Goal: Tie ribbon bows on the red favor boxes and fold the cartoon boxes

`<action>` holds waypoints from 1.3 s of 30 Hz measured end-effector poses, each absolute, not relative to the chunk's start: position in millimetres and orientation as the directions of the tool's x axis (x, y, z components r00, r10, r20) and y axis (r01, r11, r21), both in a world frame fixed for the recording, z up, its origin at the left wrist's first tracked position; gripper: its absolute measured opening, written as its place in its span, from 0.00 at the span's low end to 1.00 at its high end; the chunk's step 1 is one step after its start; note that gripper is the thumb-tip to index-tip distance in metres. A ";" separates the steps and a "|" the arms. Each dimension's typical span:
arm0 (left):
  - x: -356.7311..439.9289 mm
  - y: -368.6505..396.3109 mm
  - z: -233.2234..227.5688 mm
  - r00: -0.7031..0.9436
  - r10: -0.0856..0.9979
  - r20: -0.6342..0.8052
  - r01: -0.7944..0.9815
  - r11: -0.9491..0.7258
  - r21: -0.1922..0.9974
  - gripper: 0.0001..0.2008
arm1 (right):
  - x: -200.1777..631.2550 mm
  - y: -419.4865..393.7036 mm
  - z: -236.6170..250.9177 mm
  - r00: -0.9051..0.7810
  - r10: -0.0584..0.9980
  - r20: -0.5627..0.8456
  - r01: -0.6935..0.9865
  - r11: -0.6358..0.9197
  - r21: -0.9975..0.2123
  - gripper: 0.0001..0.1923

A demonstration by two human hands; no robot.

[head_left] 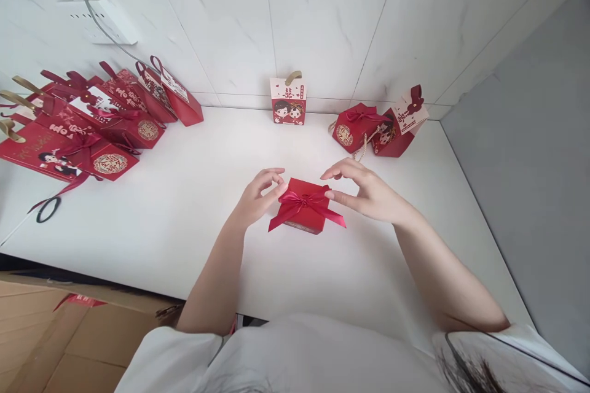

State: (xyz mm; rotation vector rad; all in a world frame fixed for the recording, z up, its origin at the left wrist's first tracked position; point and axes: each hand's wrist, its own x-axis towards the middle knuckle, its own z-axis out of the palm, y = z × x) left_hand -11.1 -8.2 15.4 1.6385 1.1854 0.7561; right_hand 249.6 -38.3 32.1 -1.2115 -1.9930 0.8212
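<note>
A small red gift box [303, 220] sits on the white counter in front of me, tied on top with a dark pink ribbon bow [303, 201]. The bow's two tails hang out to the left and right. At the box's left side is my left hand [259, 196], fingers curved and apart, thumb tip close to the left loop. My right hand [366, 191] is on the other side, thumb and fingers spread, with the thumb at the right loop. Whether the thumbs touch the ribbon, I cannot tell. Neither hand grips the box.
Several red gift boxes [152, 129] stand grouped on the left of the white counter [175, 221]. Scissors [48, 210] lie near its left edge. A small box [288, 112] stands by the tiled wall, with two more boxes [391, 135] back right. A cardboard carton [101, 334] sits below left.
</note>
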 end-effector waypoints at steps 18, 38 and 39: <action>-12.7 -14.1 22.2 0.438 0.869 -0.229 0.353 0.068 0.933 0.16 | 242.6 -33.7 16.0 -0.260 0.965 -0.028 0.470 0.101 -0.877 0.16; -17.6 -9.5 18.2 0.429 0.865 -0.258 0.470 0.030 0.882 0.25 | 246.7 -32.4 19.9 -0.337 0.933 -0.125 0.497 0.063 -0.865 0.20; -19.2 -8.8 18.3 0.461 0.844 -0.274 0.480 0.023 0.877 0.25 | 247.1 -33.3 21.7 -0.350 0.927 -0.132 0.500 0.067 -0.863 0.20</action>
